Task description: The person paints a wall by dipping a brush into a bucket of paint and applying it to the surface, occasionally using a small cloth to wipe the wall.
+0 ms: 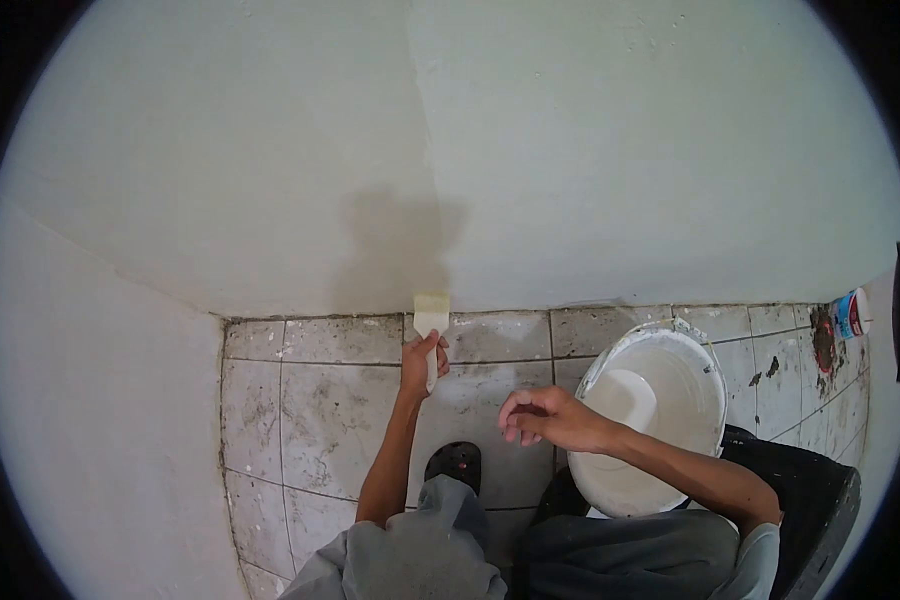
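In my left hand (424, 362) is a flat paintbrush (432, 312) with a pale handle and light bristles. My fingers are wrapped round the handle, and the bristles point up to the foot of the wall (570, 180). My right hand (550, 418) hangs in the air left of a white bucket (708, 385); its fingers are loosely bent and hold nothing. My right forearm crosses over the bucket's mouth. Whitish paint coats the inside of the bucket, and a pale rounded shape (625, 398), which I cannot make out, shows inside it.
Stained square tiles (330, 420) cover the floor. A second wall (100, 380) meets the painted one at the left corner. To the far right lies a small blue-and-red labelled tub (852, 314) beside a reddish-brown patch. Something black (805, 490) stands behind my right arm.
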Tool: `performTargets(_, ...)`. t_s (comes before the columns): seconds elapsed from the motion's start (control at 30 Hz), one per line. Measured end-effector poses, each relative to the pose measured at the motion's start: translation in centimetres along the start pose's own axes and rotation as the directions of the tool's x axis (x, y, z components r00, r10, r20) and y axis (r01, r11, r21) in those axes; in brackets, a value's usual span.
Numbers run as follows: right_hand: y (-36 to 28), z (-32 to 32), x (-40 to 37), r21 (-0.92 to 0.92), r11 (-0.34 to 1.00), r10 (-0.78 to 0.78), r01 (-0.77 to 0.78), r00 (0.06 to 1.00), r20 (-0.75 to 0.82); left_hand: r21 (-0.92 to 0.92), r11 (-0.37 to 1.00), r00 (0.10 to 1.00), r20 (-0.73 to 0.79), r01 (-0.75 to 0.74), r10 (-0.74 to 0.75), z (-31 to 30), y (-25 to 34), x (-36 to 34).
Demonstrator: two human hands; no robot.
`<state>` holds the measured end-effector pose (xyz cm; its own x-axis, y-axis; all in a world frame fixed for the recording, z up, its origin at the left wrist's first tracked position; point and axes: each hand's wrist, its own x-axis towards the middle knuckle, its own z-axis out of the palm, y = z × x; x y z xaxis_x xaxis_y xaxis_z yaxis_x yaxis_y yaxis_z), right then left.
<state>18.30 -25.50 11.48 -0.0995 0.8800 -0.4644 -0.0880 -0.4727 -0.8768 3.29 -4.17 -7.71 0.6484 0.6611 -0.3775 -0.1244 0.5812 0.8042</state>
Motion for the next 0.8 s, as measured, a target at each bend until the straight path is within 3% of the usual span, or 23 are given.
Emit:
performTargets(0.3,0.1,0.2,-0.4,-0.024,1.000,-0.004,0.004,1.000,-0.013,-0.060,0.990,0.984,-0.110,0.131,-0.137,-2.3,-2.5,0.0)
performTargets(0.47,-0.3,0.3,-0.4,-0.053,0.999,0.004,-0.005,1.000,-0.009,-0.039,0.999,0.999,-0.029,0.031,-0.032,0.4,1.7,1.2)
performTargets(0.67,0.3,0.0,-0.1,-0.027,1.000,-0.010,0.010,1.000,-0.012,-0.045,0.969,0.964,0.099,-0.242,0.245,5.4,9.6,-5.0)
performTargets(0.8,-0.5,0.1,0.3,-0.051,0.999,0.015,-0.015,1.000,0.000,-0.050,0.973,0.962,0.145,-0.225,0.230,4.6,8.9,-3.6)
